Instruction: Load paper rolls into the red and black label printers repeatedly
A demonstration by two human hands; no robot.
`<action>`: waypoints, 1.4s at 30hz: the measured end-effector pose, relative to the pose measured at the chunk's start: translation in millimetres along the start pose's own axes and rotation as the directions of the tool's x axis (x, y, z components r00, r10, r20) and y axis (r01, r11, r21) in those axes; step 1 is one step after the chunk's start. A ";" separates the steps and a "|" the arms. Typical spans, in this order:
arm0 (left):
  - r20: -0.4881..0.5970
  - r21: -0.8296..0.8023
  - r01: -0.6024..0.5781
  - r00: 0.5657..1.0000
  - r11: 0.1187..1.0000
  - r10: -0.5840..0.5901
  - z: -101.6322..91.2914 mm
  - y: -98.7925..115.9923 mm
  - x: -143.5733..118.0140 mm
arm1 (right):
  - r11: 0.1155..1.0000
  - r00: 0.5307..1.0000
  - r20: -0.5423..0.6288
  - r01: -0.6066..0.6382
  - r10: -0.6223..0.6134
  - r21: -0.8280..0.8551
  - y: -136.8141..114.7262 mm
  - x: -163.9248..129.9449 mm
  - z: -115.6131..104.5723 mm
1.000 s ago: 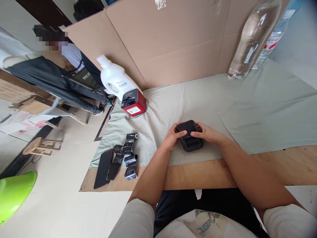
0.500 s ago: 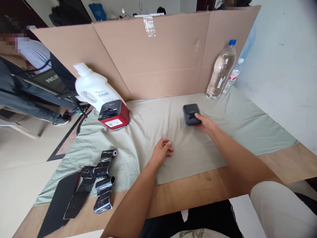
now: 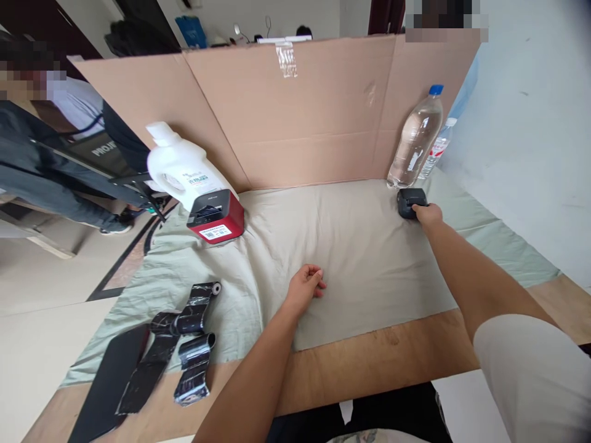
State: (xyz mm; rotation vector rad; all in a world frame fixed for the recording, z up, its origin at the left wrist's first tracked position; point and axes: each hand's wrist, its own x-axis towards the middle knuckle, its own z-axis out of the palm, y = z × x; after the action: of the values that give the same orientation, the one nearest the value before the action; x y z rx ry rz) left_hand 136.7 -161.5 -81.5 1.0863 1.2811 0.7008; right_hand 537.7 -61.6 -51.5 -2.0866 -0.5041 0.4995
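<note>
My right hand (image 3: pixel 428 215) is closed on the near side of a small black boxy device (image 3: pixel 410 203), possibly a portable printer. It is at the right rear of the cloth, just in front of a large clear bottle (image 3: pixel 418 141); I cannot tell whether it touches the cloth. My left hand (image 3: pixel 305 287) rests on the cloth near the middle, fingers loosely curled and a little apart, holding nothing. At the left rear sits a red and black printer-like box (image 3: pixel 216 216). Partly unrolled dark printed rolls (image 3: pixel 192 311) lie at the left front.
A white detergent jug (image 3: pixel 187 166) leans behind the red box. Behind the bottles stands a cardboard panel (image 3: pixel 295 123). A smaller water bottle (image 3: pixel 436 151) is beside the large one. A flat black panel (image 3: pixel 108 381) lies at front left. A person stands beyond the left side.
My right hand has carried the black device to the right, close to the large bottle. My left hand has stayed nearly in place. The whole view has shifted slightly.
</note>
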 end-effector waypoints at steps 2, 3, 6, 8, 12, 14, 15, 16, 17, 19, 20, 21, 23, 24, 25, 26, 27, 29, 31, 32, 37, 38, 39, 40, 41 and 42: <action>-0.002 0.014 0.003 1.000 1.000 -0.003 0.4 0.6 0.3 | 0.997 0.998 -0.038 0.046 -0.049 -0.055 -3.0 -19.9 4.1; -0.004 0.020 0.001 1.000 1.000 -0.001 0.9 1.0 0.4 | 0.992 0.994 -0.039 0.100 -0.103 -0.075 -4.4 -34.6 8.4; -0.020 0.045 -0.008 1.000 0.999 0.009 3.8 1.8 0.2 | 0.936 0.933 0.107 0.349 -0.343 -0.038 -3.4 -98.2 31.5; -0.043 0.079 -0.015 0.999 0.997 0.018 6.5 1.8 -1.3 | 0.928 0.868 0.329 0.339 -0.372 0.153 5.0 -151.3 52.2; 0.051 0.214 -0.128 0.992 0.968 0.119 5.1 5.1 -6.3 | 0.938 0.673 0.656 0.201 -0.341 0.281 37.1 -242.8 83.3; 0.233 0.323 -0.168 0.968 0.931 0.094 -3.7 13.9 -5.8 | 0.899 0.631 0.641 0.336 -0.437 0.282 52.3 -266.5 88.1; 0.303 0.382 -0.161 0.952 0.910 0.041 -11.0 21.3 -3.7 | 0.868 0.600 0.634 0.411 -0.488 0.279 57.8 -272.4 88.4; 0.325 0.440 -0.140 0.946 0.887 -0.012 -20.5 30.8 0.0 | 0.838 0.568 0.632 0.471 -0.527 0.275 61.5 -275.5 87.9; 0.283 0.491 -0.112 0.958 0.864 -0.037 -32.2 42.3 5.2 | 0.817 0.539 0.639 0.507 -0.549 0.274 63.5 -276.4 87.2; 0.010 0.575 -0.056 0.998 0.816 0.061 -61.5 68.7 19.5 | 0.806 0.512 0.654 0.525 -0.557 0.274 63.9 -275.3 86.0; -0.200 0.610 -0.017 0.964 0.792 0.175 -78.5 82.2 27.9 | 0.807 0.515 0.652 0.521 -0.556 0.277 63.1 -274.6 86.0; -0.403 0.640 0.044 0.869 0.767 0.286 -96.5 94.6 36.5 | 0.810 0.522 0.648 0.518 -0.554 0.275 62.3 -274.2 86.4; -0.676 0.623 0.228 0.638 0.748 0.369 -132.6 113.3 52.7 | 0.812 0.536 0.643 0.528 -0.547 0.251 61.2 -274.6 88.4; -0.753 0.575 0.311 0.563 0.757 0.340 -149.6 118.7 59.8 | 0.811 0.543 0.641 0.537 -0.543 0.232 61.1 -275.2 89.8; -0.800 0.524 0.374 0.525 0.765 0.290 -165.1 121.3 66.1 | 0.809 0.547 0.639 0.546 -0.540 0.216 61.3 -275.8 91.3; -0.829 0.478 0.421 0.507 0.771 0.237 -178.6 121.6 71.8 | 0.806 0.549 0.637 0.556 -0.541 0.205 61.7 -276.3 92.6; -0.841 0.446 0.450 0.506 0.774 0.191 -189.9 119.8 77.1 | 0.801 0.547 0.636 0.565 -0.544 0.198 62.0 -276.5 93.8; -0.846 0.418 0.472 0.514 0.776 0.143 -205.4 113.1 87.5 | 0.788 0.539 0.632 0.584 -0.556 0.195 62.5 -276.4 95.3; -0.839 0.418 0.461 0.526 0.783 0.139 -212.3 105.8 98.3 | 0.774 0.530 0.629 0.604 -0.569 0.190 62.1 -275.9 95.6; -0.834 0.422 0.449 0.532 0.788 0.143 -213.3 103.0 103.4 | 0.768 0.527 0.628 0.612 -0.572 0.186 61.6 -275.7 95.5; -0.856 0.409 0.415 0.483 0.813 0.184 -202.6 99.1 117.9 | 0.760 0.527 0.623 0.626 -0.579 0.177 59.0 -276.1 94.9; -0.866 0.400 0.418 0.464 0.816 0.187 -198.4 99.5 117.7 | 0.760 0.528 0.621 0.626 -0.578 0.175 58.8 -276.1 95.1; -0.875 0.392 0.421 0.445 0.818 0.190 -193.6 100.0 116.5 | 0.761 0.530 0.621 0.626 -0.577 0.172 58.6 -275.9 95.4; -0.882 0.386 0.422 0.428 0.820 0.195 -188.4 100.6 114.5 | 0.762 0.532 0.621 0.625 -0.575 0.170 58.6 -275.6 95.8; -0.886 0.387 0.417 0.414 0.822 0.207 -182.9 101.2 111.5 | 0.764 0.533 0.623 0.623 -0.573 0.169 58.7 -275.1 96.3; -0.885 0.397 0.403 0.407 0.825 0.227 -176.9 101.6 107.7 | 0.765 0.532 0.624 0.620 -0.572 0.172 58.8 -274.4 96.8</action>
State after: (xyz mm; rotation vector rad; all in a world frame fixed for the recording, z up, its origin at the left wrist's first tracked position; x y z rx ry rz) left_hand 1.9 15.4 -20.1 1.0684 2.6747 0.9025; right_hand 267.2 -170.3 -107.4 -1.5842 -1.6169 0.7857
